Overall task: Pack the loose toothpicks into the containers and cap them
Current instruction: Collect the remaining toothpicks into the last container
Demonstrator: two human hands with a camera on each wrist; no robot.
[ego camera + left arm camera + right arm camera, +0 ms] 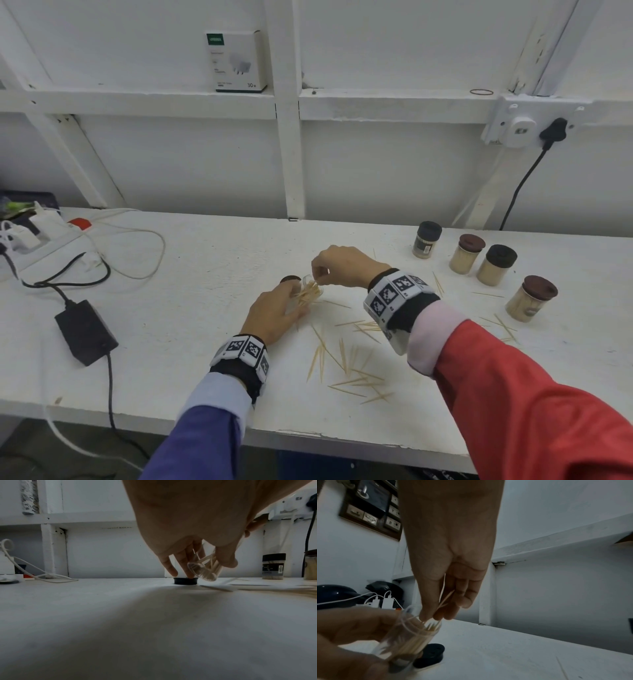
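My left hand (274,317) holds a clear open container (310,291), tilted to the right and partly filled with toothpicks. In the left wrist view the container (204,569) sits between thumb and fingers, just above the table. My right hand (337,265) pinches a few toothpicks (444,600) and their tips are inside the container's mouth (426,626). A dark cap (289,279) lies on the table behind the left fingers; the same cap (433,655) shows below the container. Loose toothpicks (346,363) are scattered on the table in front of both hands.
Several capped, filled containers (496,265) stand at the back right. A black power adapter (85,330) and cables (137,253) lie at the left. More toothpicks (501,325) lie near the rightmost jar (531,298). The table's front edge (308,435) is close.
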